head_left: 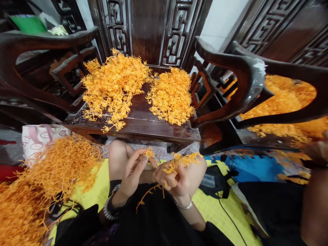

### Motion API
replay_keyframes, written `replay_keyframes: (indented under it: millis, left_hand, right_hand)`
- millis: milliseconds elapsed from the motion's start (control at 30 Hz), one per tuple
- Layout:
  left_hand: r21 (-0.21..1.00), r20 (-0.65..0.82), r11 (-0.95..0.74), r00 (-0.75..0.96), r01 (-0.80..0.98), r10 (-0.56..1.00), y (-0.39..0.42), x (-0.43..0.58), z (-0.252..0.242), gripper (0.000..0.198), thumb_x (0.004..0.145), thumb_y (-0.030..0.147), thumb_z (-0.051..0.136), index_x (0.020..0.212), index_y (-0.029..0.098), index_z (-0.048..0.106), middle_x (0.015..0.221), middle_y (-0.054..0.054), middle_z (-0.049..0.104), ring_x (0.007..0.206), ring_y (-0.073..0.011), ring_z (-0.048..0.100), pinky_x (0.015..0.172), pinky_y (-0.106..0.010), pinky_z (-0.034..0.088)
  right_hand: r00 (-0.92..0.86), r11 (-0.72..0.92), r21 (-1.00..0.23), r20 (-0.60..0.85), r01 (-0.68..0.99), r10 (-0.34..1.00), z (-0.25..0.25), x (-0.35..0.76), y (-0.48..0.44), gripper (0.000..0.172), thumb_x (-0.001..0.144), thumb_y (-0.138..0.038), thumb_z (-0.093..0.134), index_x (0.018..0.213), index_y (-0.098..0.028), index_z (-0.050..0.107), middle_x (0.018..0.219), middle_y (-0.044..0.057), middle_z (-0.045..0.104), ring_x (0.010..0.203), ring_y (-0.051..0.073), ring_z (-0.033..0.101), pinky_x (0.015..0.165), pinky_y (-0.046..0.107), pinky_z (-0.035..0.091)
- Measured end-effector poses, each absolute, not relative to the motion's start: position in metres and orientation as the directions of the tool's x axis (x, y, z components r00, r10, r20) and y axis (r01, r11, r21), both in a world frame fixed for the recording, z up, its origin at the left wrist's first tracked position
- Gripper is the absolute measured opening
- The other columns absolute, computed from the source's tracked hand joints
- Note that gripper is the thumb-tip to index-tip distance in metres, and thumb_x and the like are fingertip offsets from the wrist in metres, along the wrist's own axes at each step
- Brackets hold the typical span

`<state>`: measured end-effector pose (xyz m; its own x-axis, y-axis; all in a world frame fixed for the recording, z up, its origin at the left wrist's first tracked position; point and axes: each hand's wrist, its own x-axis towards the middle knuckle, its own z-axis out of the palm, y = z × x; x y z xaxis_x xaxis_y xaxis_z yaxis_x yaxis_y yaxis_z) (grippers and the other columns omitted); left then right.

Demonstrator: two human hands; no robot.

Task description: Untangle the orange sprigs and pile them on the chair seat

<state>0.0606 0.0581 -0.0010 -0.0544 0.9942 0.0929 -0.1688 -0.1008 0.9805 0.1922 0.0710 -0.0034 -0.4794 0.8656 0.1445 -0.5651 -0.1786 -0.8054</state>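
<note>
My left hand (133, 171) is closed in a pinch on a small orange branched piece (149, 152), held just above my lap. Beside it, my right hand (170, 177) is curled round several orange branched strands (188, 159), whose tips stick out past the fingers to the right. A thin orange stem (147, 194) hangs below the hands against my dark clothes. On the dark wooden chair seat (139, 128) in front lie two heaps of the same curly-tipped orange pieces, a large left heap (112, 85) and a smaller right heap (171, 95).
Loose orange strands (64, 164) pile up on the floor at left, by a white bag (36, 141) with pink handles. Another chair (279, 68) at right bears more orange pieces (287, 99). A person's arm (315, 201) shows at the right edge. A yellow mat (230, 218) lies beneath me.
</note>
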Motion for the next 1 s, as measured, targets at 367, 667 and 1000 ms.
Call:
replay_keyframes:
  millis: [367,667,1000]
  left_hand:
    - [0.875,0.203,-0.240,-0.131,-0.420,0.970,0.068,0.059,-0.009,0.039,0.090,0.037,0.041,0.055,0.020,0.037,0.058,0.000,0.041,0.061,-0.0164,0.045,0.062,-0.030,0.040]
    - [0.911,0.012,-0.026,-0.036,-0.412,0.999,0.065,0.055,-0.013,0.027,0.093,0.036,0.051,0.072,0.018,0.051,0.069,0.002,0.046,0.061,-0.0106,0.043,0.060,-0.022,0.038]
    - [0.959,0.007,0.018,0.089,-0.282,0.996,0.062,0.053,-0.024,0.021,0.093,0.043,0.049,0.095,0.024,0.057,0.082,0.000,0.052,0.073,-0.0138,0.048,0.069,-0.023,0.040]
  right_hand:
    - [-0.603,-0.314,-0.786,0.093,-0.533,0.792,-0.011,0.185,0.068,0.065,0.089,-0.060,0.040,0.037,-0.023,0.026,0.034,-0.006,0.020,0.034,0.007,0.017,0.043,0.029,0.011]
    - [-0.610,-0.325,-0.844,0.003,-0.426,0.792,-0.010,0.179,0.067,0.064,0.088,-0.060,0.041,0.037,-0.021,0.031,0.032,-0.005,0.024,0.034,0.006,0.021,0.041,0.027,0.012]
    - [-0.660,-0.382,-0.892,-0.136,-0.244,0.739,-0.013,0.182,0.071,0.062,0.083,-0.069,0.042,0.046,-0.019,0.043,0.035,-0.004,0.032,0.034,0.005,0.021,0.039,0.027,0.010]
